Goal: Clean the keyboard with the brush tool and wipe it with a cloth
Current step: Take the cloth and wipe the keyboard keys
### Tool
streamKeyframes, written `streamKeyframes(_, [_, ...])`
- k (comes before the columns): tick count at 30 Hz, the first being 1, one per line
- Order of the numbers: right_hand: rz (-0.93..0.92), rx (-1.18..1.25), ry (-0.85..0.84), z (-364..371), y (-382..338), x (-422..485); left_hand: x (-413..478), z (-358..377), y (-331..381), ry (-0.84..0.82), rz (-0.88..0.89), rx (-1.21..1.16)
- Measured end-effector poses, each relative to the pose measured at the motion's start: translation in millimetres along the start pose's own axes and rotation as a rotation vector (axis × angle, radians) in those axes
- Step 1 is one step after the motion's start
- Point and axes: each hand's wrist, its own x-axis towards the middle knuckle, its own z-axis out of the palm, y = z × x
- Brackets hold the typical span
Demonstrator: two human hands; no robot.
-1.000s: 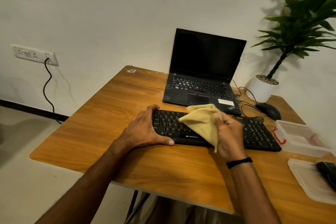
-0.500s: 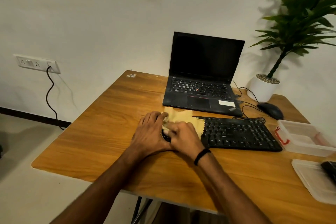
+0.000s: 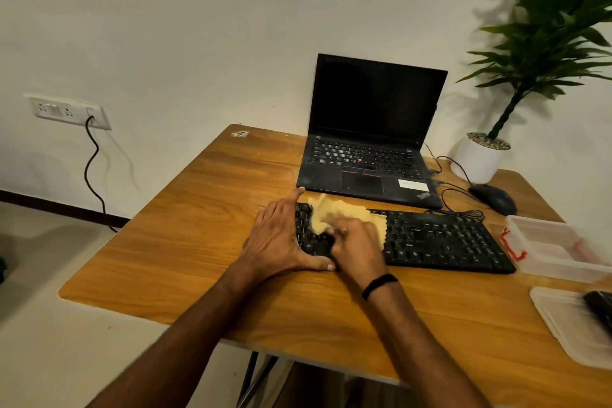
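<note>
a black keyboard [image 3: 440, 242] lies across the wooden surface [image 3: 198, 242], and everything else is placed from it. the yellow cloth [image 3: 351, 214] is spread over the keyboard's left part, covering the upper rows there and bunched at its own left edge. the right hand [image 3: 357, 248] sits on top of the cloth, fingers curled down into it and holding it pressed against the keys; a black band [image 3: 379, 285] circles that wrist. the left hand [image 3: 278, 242] braces the keyboard's left end, fingers straight and spread along the end, thumb laid along the front edge, holding nothing. the 2 hands touch near the keyboard's front left corner.

just behind the keyboard stands a black laptop [image 3: 371, 142], screen up and dark. behind the keyboard's right end are a dark mouse [image 3: 493, 199] with its thin cable, and further back a white pot [image 3: 480, 159] with a green plant. just beside the keyboard's right end is a clear plastic box [image 3: 556, 248] with a red clip. in front of that end, near the frame edge, a clear lid [image 3: 569, 325] carries a dark object [image 3: 601, 306], cut off so i cannot tell what it is. far left of the keyboard, on the wall, is a socket plate [image 3: 66, 111] with a plugged cord.
</note>
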Motion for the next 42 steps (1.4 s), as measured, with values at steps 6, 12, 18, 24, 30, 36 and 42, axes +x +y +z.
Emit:
streamKeyframes(6, [0.022,0.016,0.042,-2,3,0,0,0,-2,-0.006,-0.002,-0.019])
streamKeyframes(12, [-0.12,-0.006,-0.113,-4,-2,-21,0,0,-1,-0.017,0.005,-0.035])
streamKeyframes(18, [-0.185,-0.001,-0.172,1,-3,-23,-1,-3,0,-0.022,0.002,-0.059])
streamKeyframes(24, [-0.165,-0.062,-0.077,-5,3,-17,0,-3,0,-0.019,-0.013,-0.079])
streamKeyframes(30, [-0.122,-0.066,0.038,-13,13,-27,0,-3,0,-0.011,-0.027,-0.094])
streamKeyframes(36, [-0.008,-0.047,-0.02,-49,34,-36,-1,-4,0,-0.025,-0.03,-0.105])
streamKeyframes(42, [0.106,-0.056,0.187,-10,9,-29,-1,-5,0,-0.03,-0.049,-0.127])
